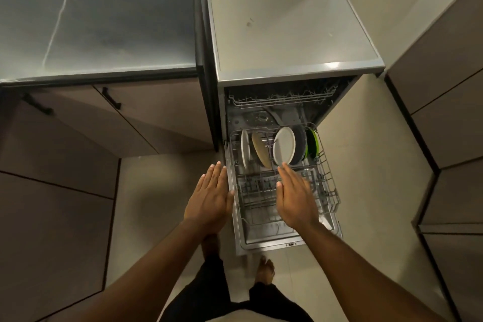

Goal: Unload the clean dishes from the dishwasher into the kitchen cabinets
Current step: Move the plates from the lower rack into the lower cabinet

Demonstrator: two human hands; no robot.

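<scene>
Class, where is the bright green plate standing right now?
The bright green plate stands upright at the far right end of the pulled-out lower wire rack, beside a dark plate.

Dishwasher (pixel 295 34): right of the counter (pixel 99 23), door (pixel 271 242) down toward the person.
Lower rack (pixel 332 185): pulled out over the door.
Upper rack (pixel 282 99): inside the machine, behind the lower rack.
Plates (pixel 284 145): on edge in a row along the lower rack's far edge.
Cabinet doors (pixel 146 117): under the counter, left of the machine.
Left hand (pixel 209 201): just outside the lower rack's left edge.
Right hand (pixel 296 196): over the lower rack, fingertips (pixel 283 165) at the nearest plate's lower rim.
</scene>
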